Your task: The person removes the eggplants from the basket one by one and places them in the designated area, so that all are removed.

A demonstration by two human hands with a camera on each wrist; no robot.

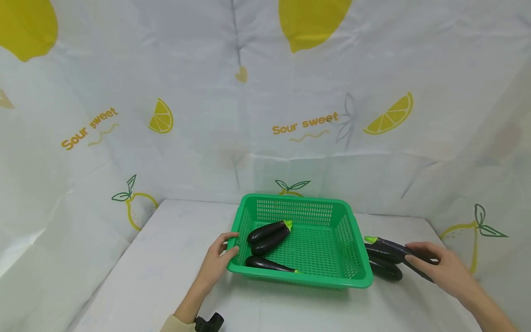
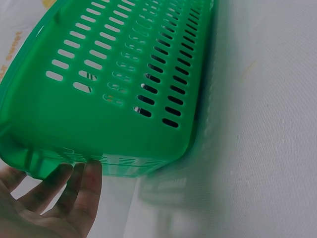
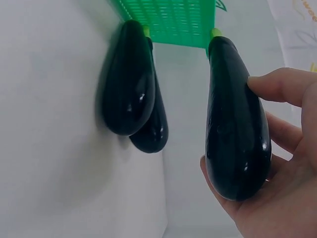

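Figure: a held eggplant [image 3: 233, 119] near the right edge of the worktop [image 1: 282, 313], beside a green basket [image 1: 315, 278]

The right grip [image 1: 445, 271] is closed to the eggplant's width, thumb opposing fingers, with the green stem end toward the basket; the left grip [image 1: 213, 263] holds the basket's left rim. Good handling would probably mean a firm hold on the smooth, slippery-looking skin, the stem end raised above rim height, and the basket steadied from the left. Two loose eggplants [image 1: 386, 270] lie between the basket and the worktop's right edge; the basket's right wall stands between the held eggplant and three eggplants [image 1: 270, 242] inside. A lemon-printed sheet [image 1: 249, 120] hangs behind the worktop's far edge
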